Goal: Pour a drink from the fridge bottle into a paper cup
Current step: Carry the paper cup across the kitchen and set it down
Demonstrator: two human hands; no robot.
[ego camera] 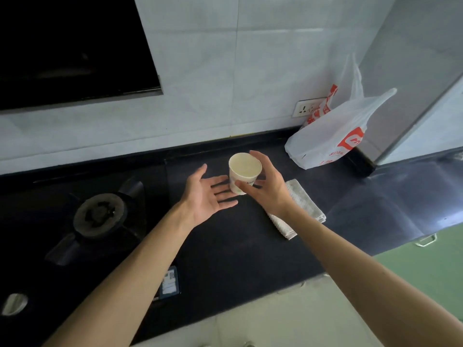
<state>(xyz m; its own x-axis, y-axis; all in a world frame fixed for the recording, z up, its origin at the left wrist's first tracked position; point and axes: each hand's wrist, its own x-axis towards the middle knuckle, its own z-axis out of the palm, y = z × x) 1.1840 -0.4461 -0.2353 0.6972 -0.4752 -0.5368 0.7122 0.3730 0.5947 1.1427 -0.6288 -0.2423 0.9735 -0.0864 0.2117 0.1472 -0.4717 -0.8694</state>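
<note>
A white paper cup (244,169) stands upright over the dark countertop (225,241), near the back wall. My right hand (266,186) wraps around the cup's right side, thumb in front and fingers behind. My left hand (205,194) is palm up with fingers spread, just left of the cup, its fingertips near the cup's base. The inside of the cup looks pale; I cannot tell if it holds liquid. No bottle is in view.
A gas burner (100,214) sits at the left. A folded white cloth (300,209) lies under my right wrist. A white and orange plastic bag (333,141) leans in the back right corner below a wall socket (307,108). A sticker (170,284) is near the front edge.
</note>
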